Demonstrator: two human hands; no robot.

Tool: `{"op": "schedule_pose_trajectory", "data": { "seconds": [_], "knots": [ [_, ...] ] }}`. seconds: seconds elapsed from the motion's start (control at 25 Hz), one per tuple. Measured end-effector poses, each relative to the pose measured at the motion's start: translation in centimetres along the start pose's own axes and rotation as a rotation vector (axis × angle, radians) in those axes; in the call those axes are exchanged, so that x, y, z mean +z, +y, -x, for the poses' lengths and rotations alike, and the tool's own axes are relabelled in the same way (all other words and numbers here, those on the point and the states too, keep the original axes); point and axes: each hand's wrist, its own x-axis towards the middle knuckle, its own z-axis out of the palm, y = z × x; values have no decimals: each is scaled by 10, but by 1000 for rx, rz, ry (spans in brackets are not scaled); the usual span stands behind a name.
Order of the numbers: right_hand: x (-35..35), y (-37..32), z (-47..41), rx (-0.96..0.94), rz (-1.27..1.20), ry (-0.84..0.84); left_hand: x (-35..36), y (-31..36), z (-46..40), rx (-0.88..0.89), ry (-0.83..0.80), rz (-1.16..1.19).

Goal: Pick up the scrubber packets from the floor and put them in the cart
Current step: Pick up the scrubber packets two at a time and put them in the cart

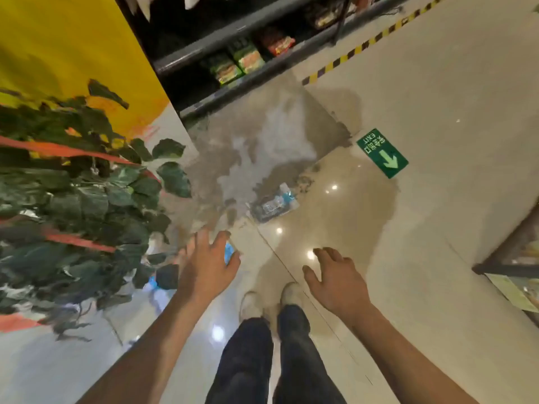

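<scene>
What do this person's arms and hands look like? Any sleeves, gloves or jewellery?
Both forearms are bare as far as the picture shows, with no sleeves in view. The left hand and right hand wear no gloves, and I see no rings, watch or wristband. Below them are dark trousers and pale shoes.

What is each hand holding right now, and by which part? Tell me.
Nothing is held. The left hand and right hand are both open with fingers spread above the floor. The packet lies untouched on the floor ahead of them.
</scene>
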Motion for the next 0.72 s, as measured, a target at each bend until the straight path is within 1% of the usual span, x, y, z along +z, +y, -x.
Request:
{"op": "schedule_pose_trajectory", "data": {
  "seconds": [0.12,0.2,0.28,0.36,0.4,0.52,0.56,0.64,0.68,0.72],
  "knots": [
    [58,-1,-93,-67,73,-128,80,-23,-51,-105,15,28],
    [114,10,-171,-99,138,-165,164,-39,-91,-118,31,58],
    [180,12,-256,-158,202,-174,254,-76,-133,-143,-34,57],
    [243,19,-338,-214,259,-187,346,-120,-169,-155,-39,58],
    [265,21,-378,-241,274,-185,387,-144,-183,-180,-57,69],
    [326,17,-493,-303,284,-140,486,-202,-205,-368,-224,76],
    [342,15,-524,-313,289,-121,517,-216,-208,-365,-272,60],
    [370,10,-574,-329,331,-90,560,-230,-204,-284,-252,3],
    [381,11,-588,-318,362,-76,571,-228,-201,-312,-242,5],
    [391,14,-594,-316,393,-41,578,-220,-200,-422,-246,48]
  ]
}}
